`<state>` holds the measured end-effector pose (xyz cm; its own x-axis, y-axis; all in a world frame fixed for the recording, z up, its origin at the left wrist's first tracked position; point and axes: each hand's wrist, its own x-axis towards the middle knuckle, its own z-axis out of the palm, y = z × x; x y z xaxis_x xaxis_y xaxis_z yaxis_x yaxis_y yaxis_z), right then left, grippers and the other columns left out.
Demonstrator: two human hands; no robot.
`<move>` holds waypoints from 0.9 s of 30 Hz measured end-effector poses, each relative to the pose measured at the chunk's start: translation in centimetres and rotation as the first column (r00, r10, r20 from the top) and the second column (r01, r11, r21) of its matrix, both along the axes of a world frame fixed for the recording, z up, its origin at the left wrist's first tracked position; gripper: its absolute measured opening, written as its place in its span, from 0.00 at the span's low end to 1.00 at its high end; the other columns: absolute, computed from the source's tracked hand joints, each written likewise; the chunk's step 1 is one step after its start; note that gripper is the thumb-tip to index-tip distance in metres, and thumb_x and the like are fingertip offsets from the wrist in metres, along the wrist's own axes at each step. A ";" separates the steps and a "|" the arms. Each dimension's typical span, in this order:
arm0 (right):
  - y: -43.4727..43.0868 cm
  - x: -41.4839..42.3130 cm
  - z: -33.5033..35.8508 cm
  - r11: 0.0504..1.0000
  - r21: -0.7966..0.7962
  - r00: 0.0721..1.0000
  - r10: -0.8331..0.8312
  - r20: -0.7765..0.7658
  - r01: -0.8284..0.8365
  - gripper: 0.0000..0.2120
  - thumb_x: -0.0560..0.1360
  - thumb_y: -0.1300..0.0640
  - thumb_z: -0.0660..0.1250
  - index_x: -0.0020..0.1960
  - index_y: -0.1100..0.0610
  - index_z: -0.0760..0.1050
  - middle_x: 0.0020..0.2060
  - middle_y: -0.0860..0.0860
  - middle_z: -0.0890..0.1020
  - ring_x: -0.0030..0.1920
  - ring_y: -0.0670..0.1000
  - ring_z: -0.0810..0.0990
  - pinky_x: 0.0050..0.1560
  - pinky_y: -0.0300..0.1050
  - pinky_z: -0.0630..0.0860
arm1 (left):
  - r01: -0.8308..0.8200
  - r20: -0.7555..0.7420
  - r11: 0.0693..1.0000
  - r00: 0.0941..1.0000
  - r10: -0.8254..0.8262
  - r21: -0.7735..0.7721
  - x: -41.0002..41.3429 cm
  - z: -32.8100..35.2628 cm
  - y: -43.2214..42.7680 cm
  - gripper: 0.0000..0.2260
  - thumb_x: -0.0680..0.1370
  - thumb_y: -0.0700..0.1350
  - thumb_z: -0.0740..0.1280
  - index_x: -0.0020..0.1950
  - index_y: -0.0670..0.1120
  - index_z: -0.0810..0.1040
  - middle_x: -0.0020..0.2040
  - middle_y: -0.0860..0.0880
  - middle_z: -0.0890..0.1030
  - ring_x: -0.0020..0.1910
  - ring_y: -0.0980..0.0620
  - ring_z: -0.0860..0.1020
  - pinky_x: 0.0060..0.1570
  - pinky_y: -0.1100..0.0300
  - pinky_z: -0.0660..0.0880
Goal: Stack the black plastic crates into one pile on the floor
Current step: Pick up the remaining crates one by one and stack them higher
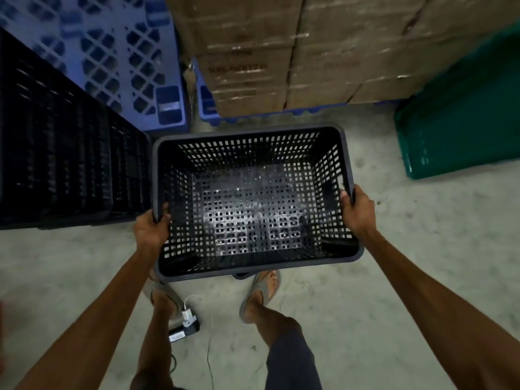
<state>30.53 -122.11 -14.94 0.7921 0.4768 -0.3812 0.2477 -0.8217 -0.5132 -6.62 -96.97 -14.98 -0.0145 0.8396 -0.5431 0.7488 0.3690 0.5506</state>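
Two bare forearms reach forward from the bottom of the view, and each hand grips the rim of a black perforated plastic crate. On the crate's left rim, the left hand is closed, thumb inside the wall and fingers wrapped under the edge. At the right rim the right hand clamps in the same way, thumb over the top. Open side up and roughly level, the crate hangs above the grey concrete floor, over the person's sandalled feet; a dark edge just under its near rim may be another crate, though it is too hidden to tell. Beside the left foot on the floor lies a small black device with a white plug and cable. Just left of the held crate stands a tall pile of black slatted plastic crates. Behind that leans a blue plastic pallet. Brown cardboard boxes are stacked at the far side, and a green plastic bin sits at the right.
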 end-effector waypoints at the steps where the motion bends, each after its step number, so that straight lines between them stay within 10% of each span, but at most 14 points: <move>1: 0.0 0.3 3.0 1.000 -0.008 1.000 0.014 0.012 -0.014 0.17 0.82 0.52 0.58 0.63 0.61 0.73 0.54 0.62 0.83 0.53 0.65 0.81 0.52 0.54 0.77 | 0.006 0.015 1.000 1.000 -0.006 -0.003 0.2 2.8 0.6 0.14 0.78 0.36 0.66 0.63 0.35 0.78 0.61 0.37 0.81 0.61 0.39 0.79 0.65 0.46 0.74; 10: 3.4 5.6 29.0 0.985 -0.119 0.986 0.136 0.093 -0.125 0.17 0.79 0.54 0.63 0.52 0.68 0.79 0.49 0.69 0.82 0.53 0.67 0.81 0.49 0.54 0.75 | 0.460 -0.001 0.888 0.888 -0.460 0.021 4.9 29.1 9.3 0.09 0.78 0.36 0.66 0.58 0.39 0.78 0.50 0.41 0.79 0.49 0.42 0.78 0.48 0.55 0.78; 13: 5.4 7.0 38.2 0.979 -0.134 0.978 0.172 0.121 -0.155 0.19 0.78 0.52 0.63 0.48 0.68 0.80 0.47 0.67 0.83 0.51 0.66 0.82 0.46 0.52 0.75 | 0.615 -0.022 0.776 0.785 -0.619 0.138 6.4 37.9 12.3 0.23 0.78 0.32 0.66 0.72 0.40 0.66 0.66 0.43 0.72 0.59 0.43 0.75 0.48 0.72 0.75; 15: 6.3 7.5 44.1 0.978 -0.127 0.968 0.186 0.170 -0.165 0.16 0.78 0.53 0.64 0.48 0.66 0.79 0.45 0.64 0.82 0.51 0.65 0.82 0.44 0.50 0.74 | 0.696 -0.103 0.703 0.718 -0.689 0.145 7.0 43.5 13.6 0.35 0.78 0.35 0.66 0.80 0.42 0.50 0.77 0.42 0.63 0.70 0.39 0.69 0.63 0.55 0.74; 18: 7.5 7.4 51.4 0.985 -0.094 0.954 0.162 0.250 -0.143 0.13 0.75 0.56 0.67 0.51 0.65 0.78 0.43 0.59 0.76 0.53 0.62 0.82 0.43 0.44 0.71 | 0.713 -0.176 0.666 0.700 -0.692 0.220 7.6 49.9 15.3 0.38 0.77 0.37 0.68 0.81 0.46 0.49 0.73 0.39 0.70 0.66 0.37 0.74 0.61 0.43 0.74; 27: 10.2 4.9 69.1 0.987 0.079 0.880 0.090 0.466 -0.143 0.07 0.71 0.61 0.69 0.39 0.61 0.71 0.41 0.58 0.76 0.41 0.56 0.75 0.41 0.43 0.72 | 0.607 -0.277 0.624 0.788 -0.549 0.492 6.1 68.1 17.7 0.36 0.76 0.42 0.70 0.80 0.46 0.56 0.73 0.42 0.71 0.69 0.42 0.72 0.66 0.52 0.71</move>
